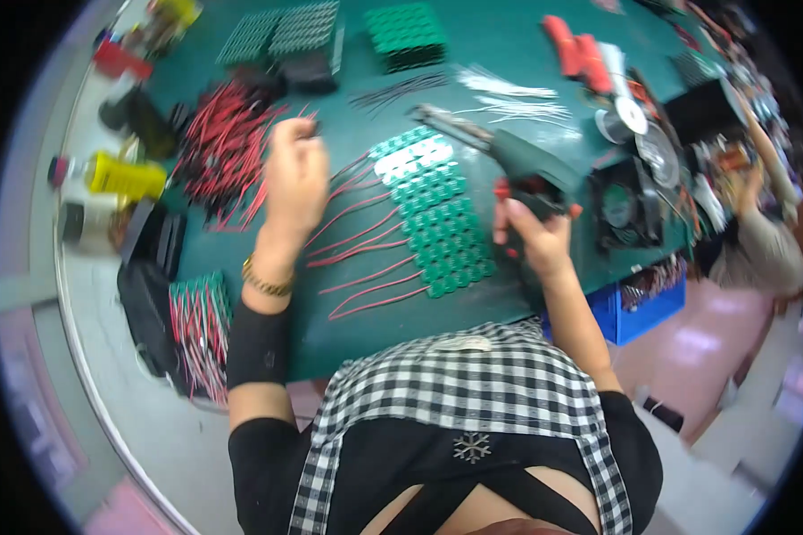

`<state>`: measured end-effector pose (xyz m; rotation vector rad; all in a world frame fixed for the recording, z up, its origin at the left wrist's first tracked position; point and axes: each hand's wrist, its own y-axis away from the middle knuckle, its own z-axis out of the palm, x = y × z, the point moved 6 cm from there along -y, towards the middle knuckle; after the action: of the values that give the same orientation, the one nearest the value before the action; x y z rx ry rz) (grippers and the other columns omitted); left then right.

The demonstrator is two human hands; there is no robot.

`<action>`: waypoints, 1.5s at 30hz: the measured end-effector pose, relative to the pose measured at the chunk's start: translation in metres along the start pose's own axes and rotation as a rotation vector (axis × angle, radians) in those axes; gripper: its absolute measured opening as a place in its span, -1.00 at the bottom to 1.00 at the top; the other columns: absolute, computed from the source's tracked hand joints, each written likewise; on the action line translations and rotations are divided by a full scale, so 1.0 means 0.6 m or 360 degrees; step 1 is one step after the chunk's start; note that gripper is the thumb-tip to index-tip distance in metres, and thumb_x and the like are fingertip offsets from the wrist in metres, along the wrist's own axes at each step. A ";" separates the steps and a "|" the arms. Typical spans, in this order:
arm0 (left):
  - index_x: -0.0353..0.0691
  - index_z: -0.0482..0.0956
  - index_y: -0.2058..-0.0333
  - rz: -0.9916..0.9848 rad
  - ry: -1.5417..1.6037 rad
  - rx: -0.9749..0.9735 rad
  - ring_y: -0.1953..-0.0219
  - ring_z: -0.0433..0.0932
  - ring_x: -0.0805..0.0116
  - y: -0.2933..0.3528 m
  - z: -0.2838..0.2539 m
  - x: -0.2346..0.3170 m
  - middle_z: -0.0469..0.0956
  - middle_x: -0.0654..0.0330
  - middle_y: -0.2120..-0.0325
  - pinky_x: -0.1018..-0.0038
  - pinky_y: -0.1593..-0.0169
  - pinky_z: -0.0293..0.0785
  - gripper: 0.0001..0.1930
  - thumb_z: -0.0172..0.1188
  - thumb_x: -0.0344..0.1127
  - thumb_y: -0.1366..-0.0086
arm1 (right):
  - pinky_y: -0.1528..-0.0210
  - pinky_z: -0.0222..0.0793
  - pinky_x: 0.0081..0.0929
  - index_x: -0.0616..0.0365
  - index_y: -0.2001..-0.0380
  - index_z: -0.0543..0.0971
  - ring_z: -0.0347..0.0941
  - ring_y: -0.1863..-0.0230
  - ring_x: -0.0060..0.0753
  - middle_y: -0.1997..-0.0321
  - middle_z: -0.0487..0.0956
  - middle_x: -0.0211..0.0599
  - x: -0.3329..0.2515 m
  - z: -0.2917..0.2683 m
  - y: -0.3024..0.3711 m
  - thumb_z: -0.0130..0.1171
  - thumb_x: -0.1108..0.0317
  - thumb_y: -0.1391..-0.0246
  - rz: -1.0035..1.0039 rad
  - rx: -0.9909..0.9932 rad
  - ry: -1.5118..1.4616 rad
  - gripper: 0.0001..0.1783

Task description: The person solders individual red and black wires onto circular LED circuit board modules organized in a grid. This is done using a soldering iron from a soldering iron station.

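Note:
My left hand [299,174] is closed, fingers pinched, just right of a pile of red and black wires [223,143]. A thin bit of red and something dark show at its fingertips, probably a wire; blur hides the rest. My right hand [537,234] is wrapped round the handle of a dark green soldering gun [531,165], whose metal nose points up and left. Below that nose lies a panel of small green circuit boards [442,227] with a white strip [415,159] across its upper part. Several red wires [366,245] run leftward off the panel's left edge.
Stacked green boards [406,36], white wires [513,94] and black wires [400,89] lie at the back. A solder spool [629,116] and a black fan [626,205] stand right. Wired boards [198,321] and a yellow bottle [125,176] are left. Another person [763,241] sits far right.

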<state>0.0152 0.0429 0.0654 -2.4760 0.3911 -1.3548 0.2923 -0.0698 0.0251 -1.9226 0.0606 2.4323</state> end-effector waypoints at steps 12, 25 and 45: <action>-0.34 0.51 0.49 -0.0047 -0.0159 -0.0235 0.59 0.40 0.57 0.079 0.012 -0.018 0.48 0.21 0.60 0.60 0.50 0.34 -0.93 0.16 -0.47 -0.01 | 0.56 0.33 -0.56 0.36 0.07 0.38 0.37 0.61 -0.47 0.50 0.45 -0.25 0.030 0.075 0.083 0.15 0.30 -0.03 0.0156 0.0044 -0.0001 -0.56; -0.25 0.55 0.54 0.0012 -0.0221 -0.0272 0.54 0.50 0.19 0.088 0.025 -0.052 0.49 0.18 0.58 0.36 0.46 0.41 -0.88 0.19 -0.35 0.08 | 0.49 0.34 -0.55 0.29 0.05 0.39 0.38 0.51 -0.51 0.44 0.46 -0.31 0.059 0.111 0.099 0.13 0.36 -0.03 0.0166 -0.0141 0.0276 -0.60; -0.29 0.48 0.56 0.0041 -0.0221 -0.0290 0.59 0.42 0.35 0.087 0.023 -0.052 0.44 0.20 0.60 0.47 0.50 0.35 -0.89 0.18 -0.38 0.05 | 0.37 0.34 -0.48 0.19 0.38 0.53 0.41 0.47 -0.42 0.48 0.50 -0.36 0.055 0.100 0.105 0.17 0.44 0.03 0.0127 -0.0293 0.0824 -0.89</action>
<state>0.0056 0.0081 0.0147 -2.6834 0.5333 -1.1754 0.2227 -0.1290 0.0074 -2.6285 -0.0755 1.9722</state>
